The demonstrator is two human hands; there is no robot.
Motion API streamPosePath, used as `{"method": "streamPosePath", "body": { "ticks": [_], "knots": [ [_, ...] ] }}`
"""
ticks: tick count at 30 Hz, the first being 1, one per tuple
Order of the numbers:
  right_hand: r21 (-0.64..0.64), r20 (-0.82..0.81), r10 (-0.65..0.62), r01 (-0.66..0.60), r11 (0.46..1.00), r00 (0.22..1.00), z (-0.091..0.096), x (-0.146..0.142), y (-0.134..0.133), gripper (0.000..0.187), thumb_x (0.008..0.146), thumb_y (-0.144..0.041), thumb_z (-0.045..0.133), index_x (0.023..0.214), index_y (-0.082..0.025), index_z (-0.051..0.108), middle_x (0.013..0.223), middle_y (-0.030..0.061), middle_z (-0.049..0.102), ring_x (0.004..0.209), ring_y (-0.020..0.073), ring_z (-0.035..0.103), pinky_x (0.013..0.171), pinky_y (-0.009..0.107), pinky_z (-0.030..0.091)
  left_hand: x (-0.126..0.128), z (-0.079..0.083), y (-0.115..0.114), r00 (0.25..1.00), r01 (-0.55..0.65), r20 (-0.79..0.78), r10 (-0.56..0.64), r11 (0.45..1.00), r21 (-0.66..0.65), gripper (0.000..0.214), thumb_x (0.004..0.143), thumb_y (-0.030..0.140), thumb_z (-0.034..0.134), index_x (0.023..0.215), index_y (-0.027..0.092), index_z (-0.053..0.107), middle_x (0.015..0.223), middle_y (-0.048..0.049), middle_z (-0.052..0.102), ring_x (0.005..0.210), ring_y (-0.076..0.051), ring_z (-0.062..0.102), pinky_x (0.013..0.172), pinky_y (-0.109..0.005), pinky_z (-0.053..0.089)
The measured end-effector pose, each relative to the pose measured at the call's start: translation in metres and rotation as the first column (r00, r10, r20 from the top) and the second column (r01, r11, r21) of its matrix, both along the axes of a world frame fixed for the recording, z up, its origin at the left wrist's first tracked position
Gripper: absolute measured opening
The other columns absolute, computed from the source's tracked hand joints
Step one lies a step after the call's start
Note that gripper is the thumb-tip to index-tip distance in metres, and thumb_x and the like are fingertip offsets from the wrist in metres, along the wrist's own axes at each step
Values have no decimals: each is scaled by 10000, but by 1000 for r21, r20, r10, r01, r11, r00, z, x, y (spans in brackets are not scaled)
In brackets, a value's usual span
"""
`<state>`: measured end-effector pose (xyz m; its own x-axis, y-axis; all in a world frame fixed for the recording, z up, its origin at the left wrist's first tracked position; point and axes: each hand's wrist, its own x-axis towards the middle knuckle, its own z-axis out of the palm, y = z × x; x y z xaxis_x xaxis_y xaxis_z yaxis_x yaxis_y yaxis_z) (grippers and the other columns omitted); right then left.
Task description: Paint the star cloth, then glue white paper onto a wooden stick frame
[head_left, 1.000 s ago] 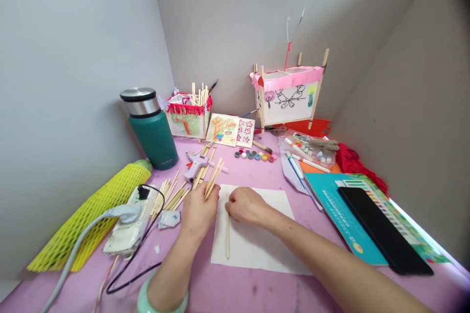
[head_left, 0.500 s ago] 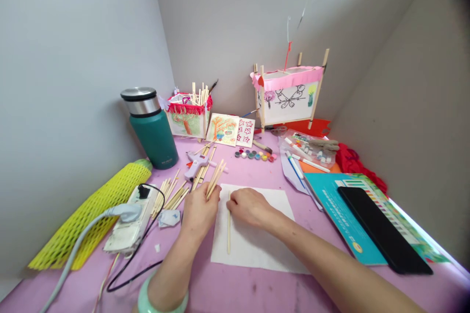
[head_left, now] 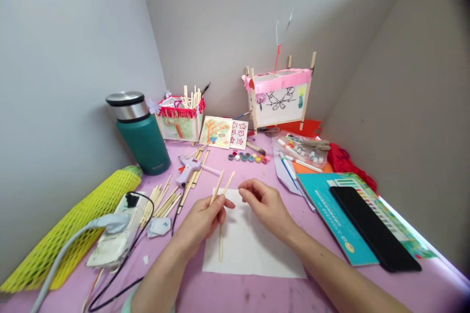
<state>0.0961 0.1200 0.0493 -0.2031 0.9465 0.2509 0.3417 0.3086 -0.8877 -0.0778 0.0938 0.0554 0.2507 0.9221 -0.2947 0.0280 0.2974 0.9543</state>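
Note:
My left hand [head_left: 207, 220] is closed around thin wooden sticks [head_left: 218, 187], whose tips rise above the fingers. Beneath that hand, one wooden stick [head_left: 221, 247] lies lengthwise near the left side of a white sheet of paper [head_left: 257, 252]. My right hand [head_left: 266, 205] hovers over the upper part of the sheet, fingers loosely curled and thumb a little apart. Nothing shows in it. Loose sticks [head_left: 167, 205] lie left of my left hand, beside a lilac glue gun [head_left: 189, 168].
A power strip [head_left: 117, 239] with cables and a yellow net sleeve [head_left: 73, 230] lie left; a green bottle [head_left: 143, 144] stands behind. Decorated paper boxes [head_left: 179, 127] and a hanging lantern [head_left: 279, 102] are at the back, paint pots [head_left: 249, 157] before them. Right lie a blue book [head_left: 330, 215] and black case [head_left: 374, 230].
My right hand has lifted off the stick on the paper and moved right. My left hand has turned over, fingers toward the right hand, and fewer stick tips show. The view has shifted slightly.

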Motion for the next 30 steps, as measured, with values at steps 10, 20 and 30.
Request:
{"method": "streamPosePath", "body": {
  "ticks": [10, 20, 30],
  "knots": [
    [-124, -361, -58, 14, 992, 931, -6, 4, 8, 154, 774, -320, 617, 807, -174, 583, 641, -43, 534, 470, 60, 455, 455, 193, 366, 3, -5, 0, 967, 58, -252, -44, 997, 50, 452, 790, 568, 490, 905, 157, 637, 580, 61, 392, 441, -49, 264, 421, -199, 160],
    [518, 296, -173, -6, 855, 939, 1, 28, 12, 155, 837, -277, 599, 967, -211, 652, 1019, 65, 646, 994, 225, 521, 874, 409, 365, -7, -12, 10, 886, -141, -376, 273, 929, 343, 271, 747, 439, 588, 746, 173, 641, 636, 19, 557, 612, -117, 474, 574, -218, 339],
    [427, 523, -97, -162, 890, 847, -18, 20, 11, 131, 871, -180, 558, 877, -202, 687, 841, 34, 664, 820, 165, 520, 762, 319, 347, -2, -14, 7, 771, -37, -580, 264, 927, 373, 262, 745, 390, 563, 897, 204, 667, 722, 2, 662, 668, -164, 581, 637, -248, 375]
  ]
}}
